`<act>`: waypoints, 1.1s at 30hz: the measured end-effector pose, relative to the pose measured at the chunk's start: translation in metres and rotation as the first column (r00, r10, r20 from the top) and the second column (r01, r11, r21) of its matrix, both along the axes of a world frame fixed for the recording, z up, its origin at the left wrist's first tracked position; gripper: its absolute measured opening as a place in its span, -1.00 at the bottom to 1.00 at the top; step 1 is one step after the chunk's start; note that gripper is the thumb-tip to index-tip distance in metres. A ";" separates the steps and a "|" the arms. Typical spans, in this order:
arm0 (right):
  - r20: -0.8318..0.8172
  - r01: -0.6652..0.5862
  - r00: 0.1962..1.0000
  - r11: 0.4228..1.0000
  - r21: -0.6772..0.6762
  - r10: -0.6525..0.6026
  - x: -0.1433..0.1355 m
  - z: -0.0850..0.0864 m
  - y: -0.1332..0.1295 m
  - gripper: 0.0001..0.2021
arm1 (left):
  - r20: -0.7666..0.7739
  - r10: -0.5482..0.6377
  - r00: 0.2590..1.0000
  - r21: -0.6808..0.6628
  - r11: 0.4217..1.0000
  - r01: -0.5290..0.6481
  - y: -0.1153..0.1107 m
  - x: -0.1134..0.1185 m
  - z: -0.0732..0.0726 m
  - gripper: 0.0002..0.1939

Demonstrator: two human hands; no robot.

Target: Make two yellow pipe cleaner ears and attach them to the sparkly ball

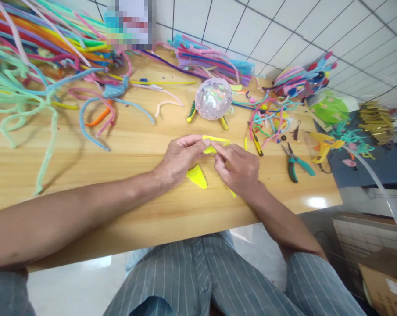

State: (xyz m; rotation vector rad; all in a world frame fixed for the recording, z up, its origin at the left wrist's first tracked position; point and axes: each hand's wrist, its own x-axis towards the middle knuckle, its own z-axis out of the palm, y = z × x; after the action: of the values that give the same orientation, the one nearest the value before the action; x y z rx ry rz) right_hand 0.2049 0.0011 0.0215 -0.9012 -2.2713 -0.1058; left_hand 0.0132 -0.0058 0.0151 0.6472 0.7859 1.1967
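Over the front of the wooden table, my left hand (180, 158) pinches a yellow pipe cleaner (215, 139) that is bent into a small piece. My right hand (238, 167) meets it from the other side, fingers closed on the same yellow pipe cleaner near the left thumb. Part of the piece is hidden behind the fingers. Just below and between the hands, a flat yellow triangle (197, 176) of fuzzy pipe cleaner lies on the tabletop. A clear ball (213, 99) with coloured bits inside rests beyond the hands, with green-and-yellow leg-like pieces beside it.
Loose pipe cleaners (47, 96) in many colours spread over the left side. A bundle (211, 61) lies against the tiled wall. To the right are a yellow cutter (256, 141), pliers (295, 164) with teal handles and a yellow glue gun (325, 145) near the table's edge.
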 end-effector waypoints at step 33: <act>-0.474 -0.222 0.825 0.595 -0.772 -0.307 -0.018 0.009 0.002 -0.58 | -0.039 0.058 0.998 -0.019 0.998 -0.059 0.004 -0.001 0.008 -0.56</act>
State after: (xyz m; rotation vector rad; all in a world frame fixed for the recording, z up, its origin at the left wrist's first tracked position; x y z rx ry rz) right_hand 0.1874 0.0029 0.0307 -1.2191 -1.6410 1.1482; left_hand 0.0121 -0.0020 0.0230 0.6363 0.8534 1.2312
